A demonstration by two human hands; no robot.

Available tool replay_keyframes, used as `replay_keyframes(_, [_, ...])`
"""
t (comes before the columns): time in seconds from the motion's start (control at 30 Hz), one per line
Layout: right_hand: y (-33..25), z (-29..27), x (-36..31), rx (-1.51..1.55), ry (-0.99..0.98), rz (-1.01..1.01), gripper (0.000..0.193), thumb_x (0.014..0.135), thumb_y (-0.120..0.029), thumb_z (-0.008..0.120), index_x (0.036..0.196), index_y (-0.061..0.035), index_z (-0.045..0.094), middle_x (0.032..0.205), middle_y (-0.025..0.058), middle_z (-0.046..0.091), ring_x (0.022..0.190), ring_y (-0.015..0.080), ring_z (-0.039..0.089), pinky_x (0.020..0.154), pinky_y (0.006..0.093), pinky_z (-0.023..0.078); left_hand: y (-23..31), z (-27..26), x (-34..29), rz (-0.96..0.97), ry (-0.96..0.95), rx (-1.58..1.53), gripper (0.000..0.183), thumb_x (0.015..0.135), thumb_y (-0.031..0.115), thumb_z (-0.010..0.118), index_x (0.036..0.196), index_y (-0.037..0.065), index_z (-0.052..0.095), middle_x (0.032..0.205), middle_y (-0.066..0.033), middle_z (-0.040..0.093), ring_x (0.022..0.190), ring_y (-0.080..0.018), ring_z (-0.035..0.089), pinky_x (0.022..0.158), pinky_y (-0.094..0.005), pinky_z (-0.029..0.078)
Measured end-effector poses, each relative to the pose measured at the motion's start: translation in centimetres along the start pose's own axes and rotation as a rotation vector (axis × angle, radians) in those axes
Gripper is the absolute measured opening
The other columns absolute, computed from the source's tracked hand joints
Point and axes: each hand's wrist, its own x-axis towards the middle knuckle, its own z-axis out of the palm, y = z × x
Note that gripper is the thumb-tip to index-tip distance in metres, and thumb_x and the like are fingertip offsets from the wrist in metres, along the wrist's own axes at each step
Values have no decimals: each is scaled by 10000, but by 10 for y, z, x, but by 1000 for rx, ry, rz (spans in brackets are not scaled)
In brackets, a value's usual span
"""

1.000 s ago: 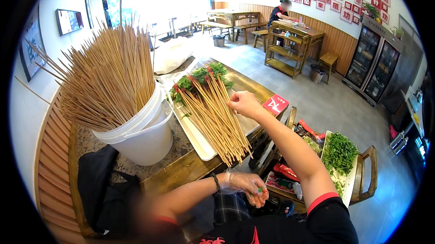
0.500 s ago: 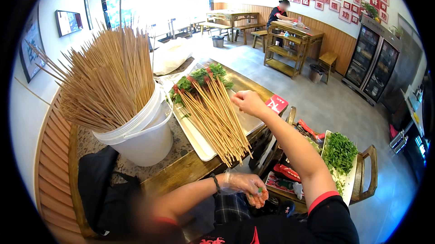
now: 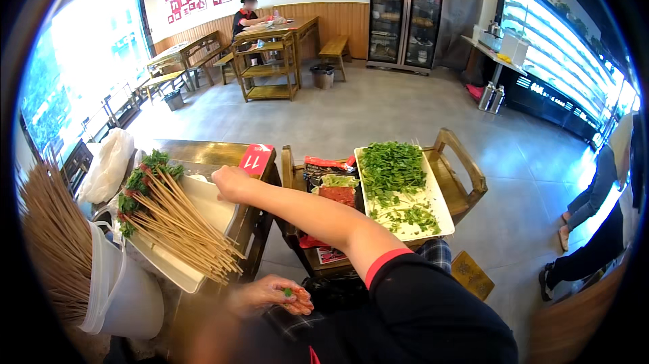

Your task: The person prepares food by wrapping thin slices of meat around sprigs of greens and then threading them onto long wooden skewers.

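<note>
My left hand, in a clear plastic glove smeared orange-red, is low in front of me. Its fingers curl round a small bit of green herb. My right hand is closed at the right side of a white tray; what its fingers hold, if anything, is hidden. Across that tray lie many wooden skewers, their far-left ends carrying red meat and leafy greens. Beneath my right forearm is a pan of red minced meat. To its right, a white tray holds chopped green herbs.
A white bucket crammed with bare skewers stands at the left. Beyond the skewer tray are a white plastic bag and a red card. A wooden chair stands right. Another person sits at a far table; a person's legs show right.
The view has swung right, bringing the herb tray and meat more into sight. My right hand stays by the skewer tray's right side; my left hand still has the green bit.
</note>
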Motion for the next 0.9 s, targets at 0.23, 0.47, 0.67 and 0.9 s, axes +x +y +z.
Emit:
replay_keyframes(0.23, [10,22,14,34,85,-54,255,679,-198,665,829,-12,575,801,212,594,789,368,578,696,430,467,-17,-10,7,58,-43,125,353,843,211,551,1091,-35,501,1015,-165,599,921,-221,608,759,-295,495])
replay_keyframes(0.47, [9,-13,-1,-61,-51,-123,305,717,-244,624,764,34,509,790,235,552,780,390,538,676,442,429,-25,-6,13,212,-94,79,283,829,141,532,1033,-54,522,967,-171,610,847,-236,630,693,-301,519])
replay_keyframes(0.67, [-3,-46,0,145,-173,-21,201,749,-146,578,748,0,439,699,122,475,655,199,465,602,345,396,-18,-6,16,223,-137,101,227,825,91,520,982,-70,553,889,-195,629,792,-253,644,681,-325,529])
replay_keyframes(0.9, [24,-35,3,524,-287,68,142,751,-98,539,832,-12,460,774,38,478,702,118,460,612,285,409,-21,-5,20,232,-111,99,240,808,96,522,994,-54,542,901,-184,627,784,-242,644,663,-307,528])
